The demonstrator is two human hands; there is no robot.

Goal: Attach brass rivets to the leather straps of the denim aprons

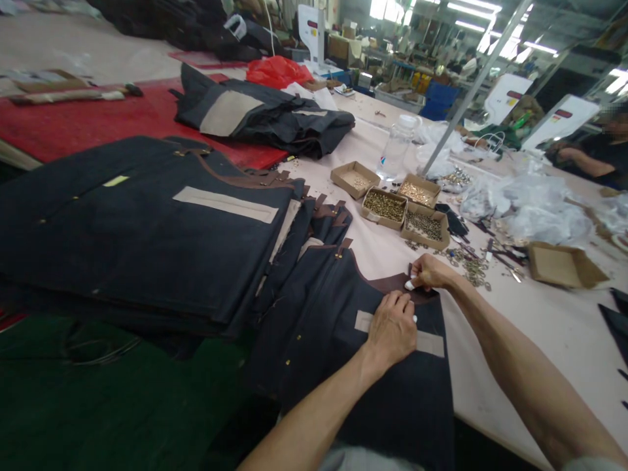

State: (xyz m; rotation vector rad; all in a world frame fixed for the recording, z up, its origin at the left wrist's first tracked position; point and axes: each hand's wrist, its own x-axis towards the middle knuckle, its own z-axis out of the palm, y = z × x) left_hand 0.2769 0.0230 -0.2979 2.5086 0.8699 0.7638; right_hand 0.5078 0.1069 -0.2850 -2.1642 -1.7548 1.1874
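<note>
A dark garment piece (343,340) with brown edging and a beige strip lies over the table's front edge. My right hand (426,271) pinches the brown edging at its far corner, with white tape on a fingertip. Just nearer to me, my left hand (392,324) is on the garment across the beige strip (430,343), its fingers curled together onto the cloth. A bit of white shows at one of its fingers. What lies beneath the fingers of both hands is hidden.
To the left is a thick stack of dark garment pieces (147,242). Beyond my hands stand small cardboard boxes of metal fittings (385,207), a clear bottle (396,147) and a metal pole (475,88). Loose fittings (475,269), tools and an open box (564,265) lie rightward. A person sits far right.
</note>
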